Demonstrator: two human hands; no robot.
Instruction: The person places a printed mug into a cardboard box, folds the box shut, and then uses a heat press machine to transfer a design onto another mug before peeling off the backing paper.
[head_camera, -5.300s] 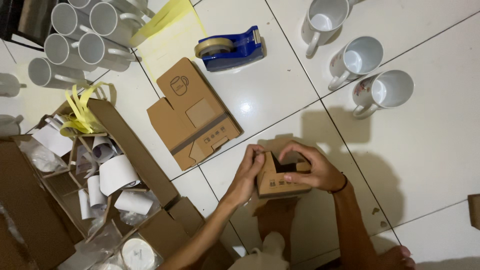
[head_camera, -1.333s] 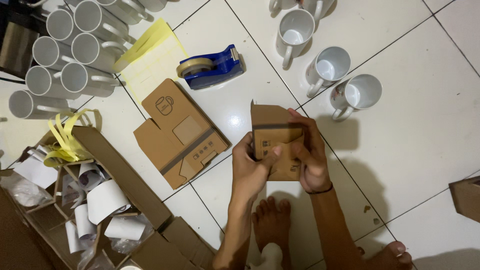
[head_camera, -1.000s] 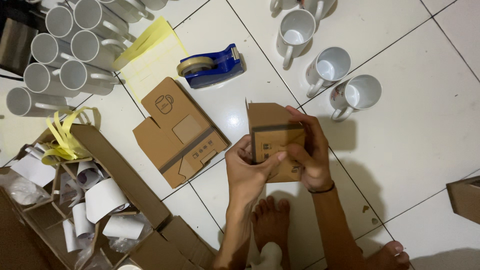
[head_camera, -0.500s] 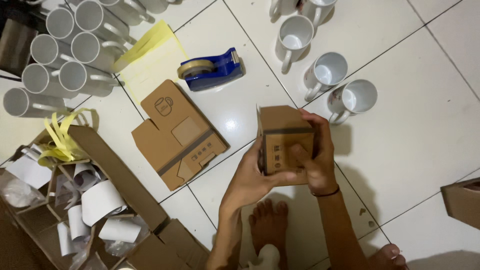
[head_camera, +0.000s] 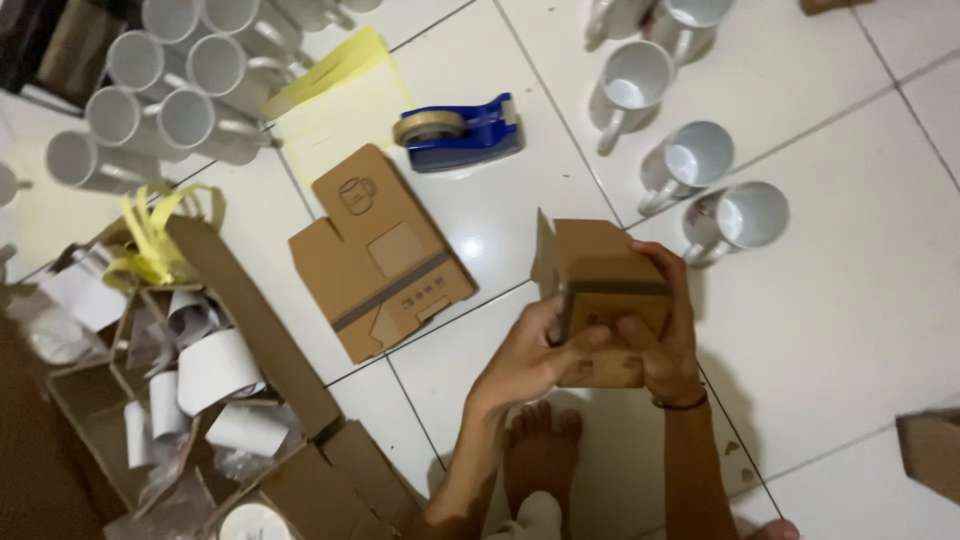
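Note:
Both hands hold a small brown cardboard box (head_camera: 598, 272) above the white tiled floor. My left hand (head_camera: 530, 355) grips its lower left side, thumb pressed on the front face. My right hand (head_camera: 662, 330) wraps its right side and bottom, a dark band on the wrist. One flap stands up at the box's top left. A flattened brown box (head_camera: 378, 250) lies on the floor just left of the hands. My bare foot (head_camera: 540, 450) shows below them.
A blue tape dispenser (head_camera: 462, 130) lies beyond the flat box, next to a yellow sheet (head_camera: 340, 100). White mugs (head_camera: 690, 160) stand at upper right, more mugs (head_camera: 180, 90) lie stacked at upper left. A large open carton (head_camera: 200, 390) with paper-wrapped items fills the lower left.
The box went from low on the floor to raised in both hands, and was turned and folded into shape. The camera view shifted slightly.

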